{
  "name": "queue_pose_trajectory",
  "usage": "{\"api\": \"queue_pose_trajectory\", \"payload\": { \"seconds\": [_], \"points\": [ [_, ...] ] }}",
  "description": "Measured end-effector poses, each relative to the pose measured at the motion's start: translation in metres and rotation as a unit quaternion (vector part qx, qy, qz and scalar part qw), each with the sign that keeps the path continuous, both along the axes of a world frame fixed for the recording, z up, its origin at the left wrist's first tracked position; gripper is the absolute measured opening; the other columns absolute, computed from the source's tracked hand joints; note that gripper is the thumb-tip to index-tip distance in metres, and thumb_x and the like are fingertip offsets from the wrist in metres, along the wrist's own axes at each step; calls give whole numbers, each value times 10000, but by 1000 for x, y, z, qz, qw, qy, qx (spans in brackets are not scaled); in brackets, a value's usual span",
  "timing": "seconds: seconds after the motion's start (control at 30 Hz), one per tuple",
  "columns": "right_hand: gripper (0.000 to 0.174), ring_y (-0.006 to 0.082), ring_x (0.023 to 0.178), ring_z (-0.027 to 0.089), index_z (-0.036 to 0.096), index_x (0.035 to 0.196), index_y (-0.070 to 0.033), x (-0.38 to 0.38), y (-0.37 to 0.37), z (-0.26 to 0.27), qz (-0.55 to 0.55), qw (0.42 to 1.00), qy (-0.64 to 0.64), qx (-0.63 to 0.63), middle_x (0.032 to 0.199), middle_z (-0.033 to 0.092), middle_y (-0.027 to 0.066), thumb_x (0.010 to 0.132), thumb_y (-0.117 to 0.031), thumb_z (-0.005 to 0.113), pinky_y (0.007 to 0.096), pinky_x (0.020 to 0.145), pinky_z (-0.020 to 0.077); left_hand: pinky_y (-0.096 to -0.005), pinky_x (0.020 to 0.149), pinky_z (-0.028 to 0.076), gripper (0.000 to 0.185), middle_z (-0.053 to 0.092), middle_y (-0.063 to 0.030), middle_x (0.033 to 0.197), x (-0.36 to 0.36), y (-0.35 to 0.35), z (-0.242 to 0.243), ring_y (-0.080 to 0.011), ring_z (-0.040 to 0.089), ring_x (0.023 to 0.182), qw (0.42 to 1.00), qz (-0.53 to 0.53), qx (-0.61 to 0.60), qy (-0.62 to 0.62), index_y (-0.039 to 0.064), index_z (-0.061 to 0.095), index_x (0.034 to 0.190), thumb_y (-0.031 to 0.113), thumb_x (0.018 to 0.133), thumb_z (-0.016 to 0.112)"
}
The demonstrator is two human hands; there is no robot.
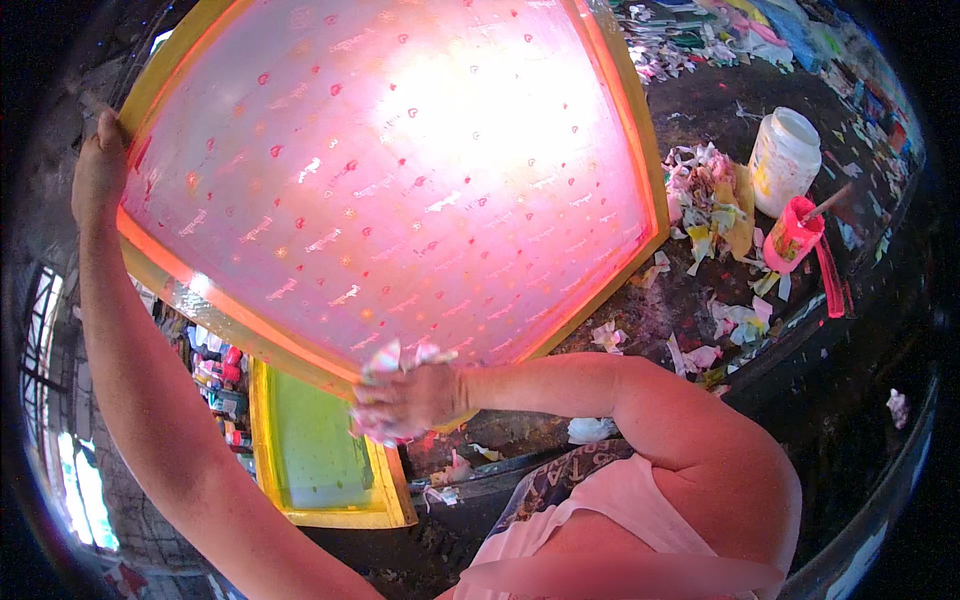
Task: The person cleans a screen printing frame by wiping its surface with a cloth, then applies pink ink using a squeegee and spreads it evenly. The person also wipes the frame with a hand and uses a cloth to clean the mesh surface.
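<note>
A large screen-printing frame (390,202) with a yellow and orange border stands tilted before me, its pinkish mesh patterned with small hearts, flowers and script. At its left edge my left hand (101,176) grips the frame's side, fingers partly hidden behind it. My right hand (412,397) is closed on a crumpled bundle of white and pink scraps (386,360), at the frame's lower corner. Whether the scraps are paper or cloth cannot be told. Bright light shines through the upper part of the mesh.
A smaller yellow frame with green mesh (322,442) lies below. On the dark, stained table (697,112) at right are a white plastic jar (786,161), a pink container (793,236) with a stick in it, and scattered scraps (709,195). Several bottles (225,375) are at lower left.
</note>
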State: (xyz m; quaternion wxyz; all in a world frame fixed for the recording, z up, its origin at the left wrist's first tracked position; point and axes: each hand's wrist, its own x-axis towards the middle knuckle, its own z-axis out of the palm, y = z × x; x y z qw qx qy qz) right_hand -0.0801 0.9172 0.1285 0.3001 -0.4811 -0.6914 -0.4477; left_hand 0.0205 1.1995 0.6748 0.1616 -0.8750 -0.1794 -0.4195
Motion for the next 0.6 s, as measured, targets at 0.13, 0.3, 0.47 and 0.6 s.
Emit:
{"api": "queue_pose_trajectory", "payload": {
  "seconds": [0.13,0.3,0.47,0.6],
  "points": [
    [419,406,1466,568,718,1316,-162,6,-46,-49,67,993,80,-59,1481,646,115,958,-381,707,588,1261,427,-512,1134,478,824,751,-261,1326,12,15,-1,-432,684,1335,998,-21,32,50,73,763,1314,699,1112,265],
    [358,333,1398,614,776,1235,-244,107,-192,-59,-86,981,135,-111,1410,699,23,952,-458,733,527,1206,479,-518,1109,491,808,760,-276,1253,27,39,-4,-454,694,1298,998,-22,-28,49,31,727,1348,659,1133,268],
    [571,428,1383,589,738,1398,-172,168,-280,-57,-370,864,279,196,1415,706,88,932,-499,780,577,1261,364,-527,1040,526,735,766,-280,1191,40,54,7,-483,722,1202,995,-37,-46,75,49,729,1349,596,1160,277],
    [704,510,1468,485,619,1548,-79,221,-284,-4,-400,802,260,360,1542,560,266,936,-389,776,594,1263,345,-562,988,546,591,768,-266,1174,17,29,-5,-501,731,1153,987,-24,131,84,92,671,1369,503,1172,295]
  ]
}}
